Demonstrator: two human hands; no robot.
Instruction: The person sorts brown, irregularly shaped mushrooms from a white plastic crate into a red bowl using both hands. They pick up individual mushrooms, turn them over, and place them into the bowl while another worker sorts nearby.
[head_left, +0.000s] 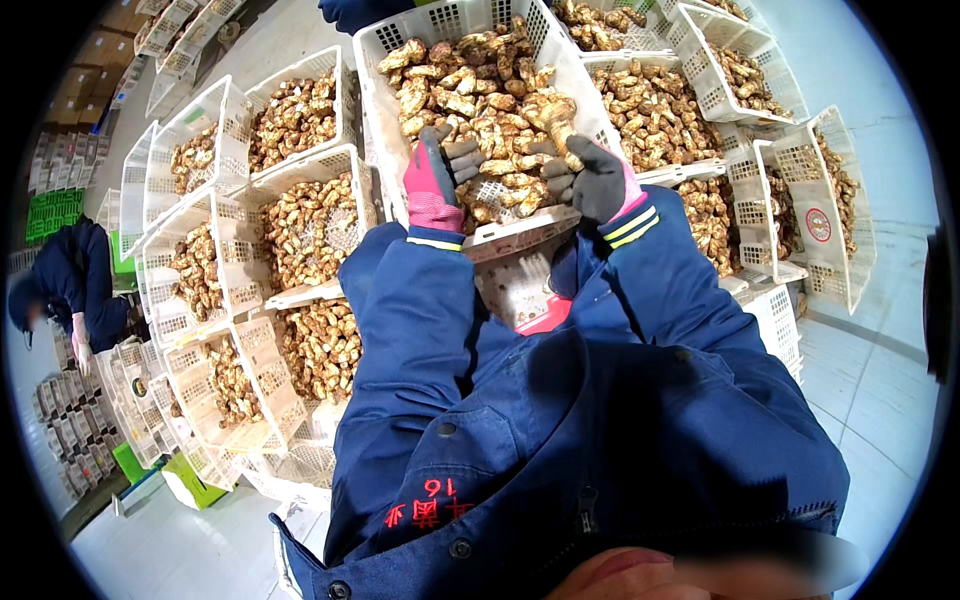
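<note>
A large white plastic crate (367, 97) stands before me, heaped with brown and cream mushrooms (457, 101) that look like matsutake. My right hand (604, 184), in a pink and grey glove, grips a thick mushroom (559, 124) by its stem end, near the crate's right wall. Over the near left part of the same crate is my left hand (442, 180), gloved alike. Its fingers are loosely bent and apart, with nothing seen in them. Between the hands, some of the crate's lattice floor (491, 193) shows among the mushrooms.
Mushroom-filled crates flank me, including one at left (311, 225) and one at right (652, 112). Other crates (814, 202) stand tilted at far right. A co-worker (82, 277) bends over at far left, near stacked baskets (79, 427) and a green crate (56, 214).
</note>
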